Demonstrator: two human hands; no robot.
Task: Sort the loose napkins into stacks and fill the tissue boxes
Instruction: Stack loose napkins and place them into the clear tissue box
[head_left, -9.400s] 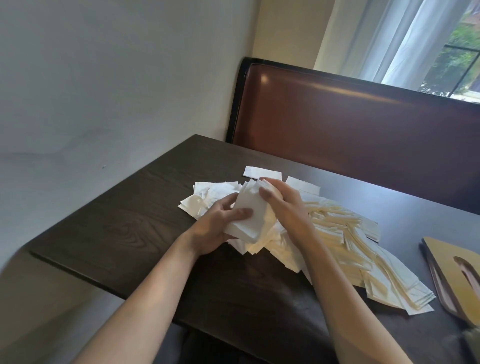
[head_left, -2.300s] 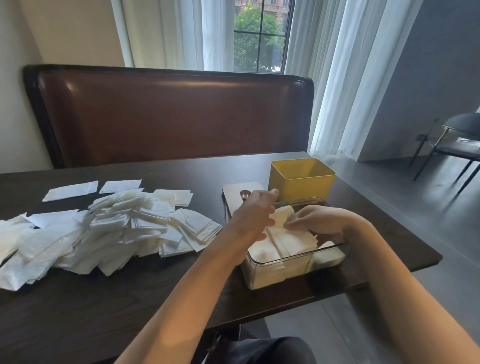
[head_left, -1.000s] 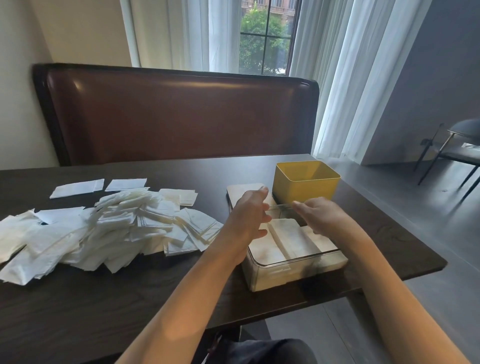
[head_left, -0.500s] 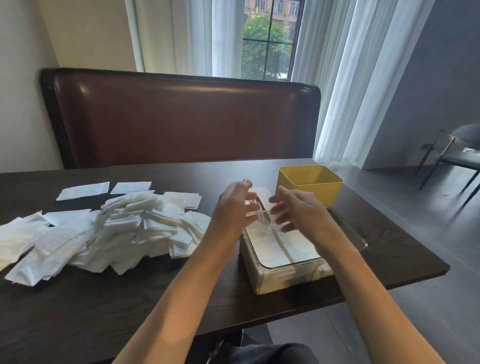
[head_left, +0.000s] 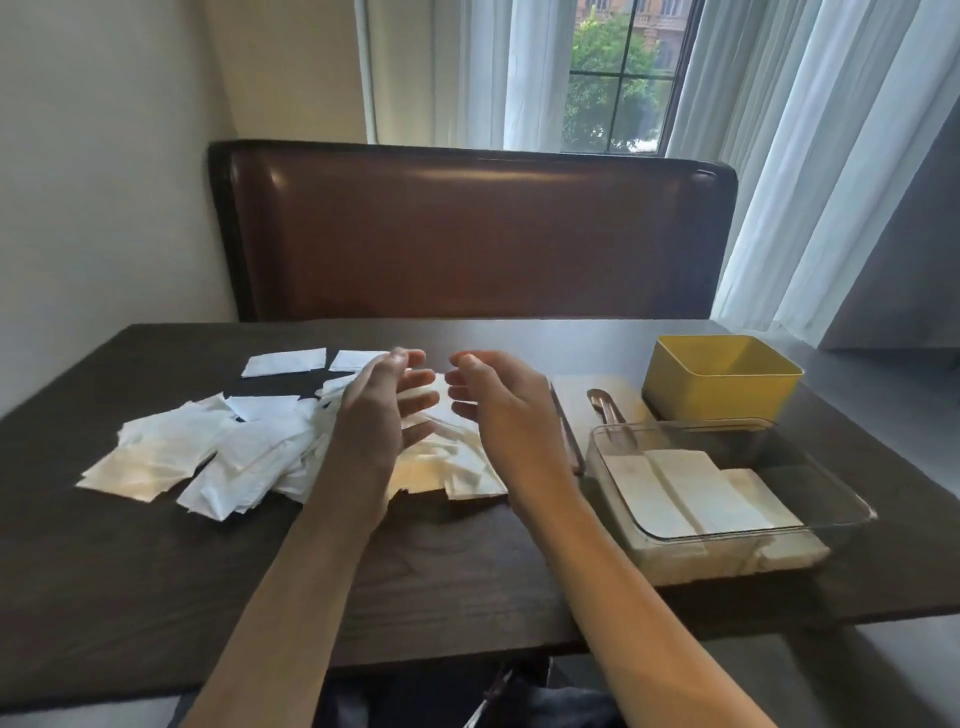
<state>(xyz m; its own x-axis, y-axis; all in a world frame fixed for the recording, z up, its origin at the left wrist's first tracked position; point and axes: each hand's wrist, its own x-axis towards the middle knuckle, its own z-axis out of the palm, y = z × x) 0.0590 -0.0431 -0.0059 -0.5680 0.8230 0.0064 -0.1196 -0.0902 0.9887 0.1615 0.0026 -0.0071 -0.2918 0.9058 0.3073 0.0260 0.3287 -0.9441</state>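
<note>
A dark wooden tabletop (head_left: 156, 571) fills the lower view, with a brown padded bench back (head_left: 467, 234) behind it and curtains (head_left: 805, 156) by the window (head_left: 618, 73).

On the left half lies the pile (head_left: 218, 452) of loose white napkins, fanned out and overlapping, with two single napkins (head_left: 284, 362) lying apart at the far side. They look thin, folded flat and slightly crumpled at the edges. I judge them very light, soft and limp: a single sheet will flop and slide over its neighbours, so it should be easiest to take a small bundle by its long edges, pinched from both sides, then squared against the tabletop.

To the right stands the clear box (head_left: 847, 499), partly filled with neat rows of napkins lying flat inside. Just behind it is the yellow box (head_left: 722, 395), open at the top; what it holds cannot be seen from here. Between the pile and the boxes lies a flat lid (head_left: 571, 395) with a slot, which looks stiff.

The left hand (head_left: 382, 415) and the right hand (head_left: 498, 410) hover over the near right part of the pile, palms facing each other, fingers (head_left: 418, 382) relaxed, slightly curved and holding nothing. They look set to gather another bundle; whether they touch the paper underneath cannot be told.
</note>
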